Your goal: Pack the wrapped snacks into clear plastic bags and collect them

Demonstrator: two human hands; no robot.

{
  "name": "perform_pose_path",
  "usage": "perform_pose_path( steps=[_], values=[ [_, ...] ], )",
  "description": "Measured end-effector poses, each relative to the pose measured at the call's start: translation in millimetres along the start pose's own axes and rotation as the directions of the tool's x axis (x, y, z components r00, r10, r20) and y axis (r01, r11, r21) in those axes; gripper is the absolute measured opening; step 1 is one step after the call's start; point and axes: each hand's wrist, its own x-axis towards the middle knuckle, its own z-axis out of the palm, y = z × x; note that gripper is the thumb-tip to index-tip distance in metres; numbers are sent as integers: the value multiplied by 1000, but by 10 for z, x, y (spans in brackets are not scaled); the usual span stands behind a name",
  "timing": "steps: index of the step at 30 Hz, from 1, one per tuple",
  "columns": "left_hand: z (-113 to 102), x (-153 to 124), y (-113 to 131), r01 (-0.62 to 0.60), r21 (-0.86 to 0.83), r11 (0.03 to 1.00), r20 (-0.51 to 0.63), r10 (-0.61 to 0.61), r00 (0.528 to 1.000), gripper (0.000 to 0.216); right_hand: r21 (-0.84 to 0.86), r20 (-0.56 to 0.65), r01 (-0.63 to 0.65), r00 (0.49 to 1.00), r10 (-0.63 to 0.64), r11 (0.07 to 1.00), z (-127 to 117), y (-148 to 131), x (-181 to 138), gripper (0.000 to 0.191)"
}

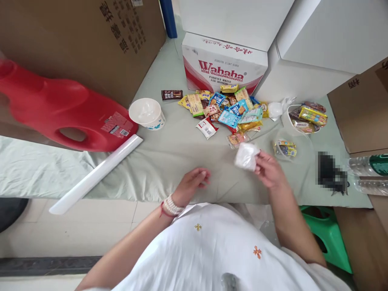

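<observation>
My right hand (pixel 269 167) is closed on the edge of a small white folded plastic packet (pixel 247 157), held up over the front of the cloth. Its exact kind does not show. My left hand (pixel 192 184) rests near the table's front edge, its fingers loosely curled in with nothing visible in them. Beyond the hands lies a pile of wrapped snacks (pixel 229 118) in blue, yellow, green and brown wrappers. A red and white snack packet (pixel 207 128) sits at the pile's near side. Left of it stands a white paper bucket (pixel 147 113) beside a dark cocoa snack (pixel 172 95).
Wahaha water carton (pixel 224 66) stands behind the pile. At right are a tub of snacks (pixel 306 119), a clear container with yellow packets (pixel 285 148) and plastic bottles (pixel 366 165). A red jug (pixel 69 109) and white roll (pixel 97 173) lie left; a green stool (pixel 332 238) stands below.
</observation>
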Motion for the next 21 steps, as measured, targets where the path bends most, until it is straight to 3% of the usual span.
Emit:
perform_pose_path(
  steps=[2, 5, 9, 12, 16, 18, 21],
  values=[
    [219, 194, 30, 92, -124, 988, 167, -71, 983, 67, 183, 98, -147, 987, 130, 972, 296, 267, -260, 46],
    [444, 371, -1, 120, -175, 977, 292, -64, 954, 59, 215, 103, -179, 982, 160, 960, 503, 489, -382, 41],
    [539, 390, -74, 4, -91, 996, 218, 16, 976, 50, 11, 6, -65, 998, 65, 998, 412, 518, -379, 41],
    [539, 328, -70, -85, -1, 996, 215, 83, 973, 50, -203, -57, 128, 988, -142, 971, 325, 439, -445, 40],
    [553, 244, -3, -215, 81, 973, 244, 190, 951, 48, -379, 182, 362, 931, -316, 851, 366, 354, -560, 39],
    [550, 221, 21, -223, 107, 969, 265, 189, 946, 48, -402, 181, 381, 924, -335, 832, 360, 340, -566, 22],
    [464, 212, 14, -186, 139, 973, 241, 149, 959, 43, -401, 48, 274, 959, -279, 874, 99, 271, -485, 24]
  ],
)
